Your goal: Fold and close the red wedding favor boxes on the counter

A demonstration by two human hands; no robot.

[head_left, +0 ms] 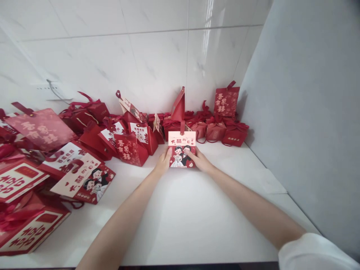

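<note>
A small red and cream gift box with a cartoon couple printed on its front stands upright on the white table. My left hand grips its left side and my right hand grips its right side, fingers closed against the box. Both arms reach far forward. Right behind the box stands a row of closed red gift boxes with ribbon bows.
Many red gift boxes and flat unfolded boxes cover the left side of the table and line the tiled back wall. A grey wall closes the right side. A taller red bag leans in the back corner.
</note>
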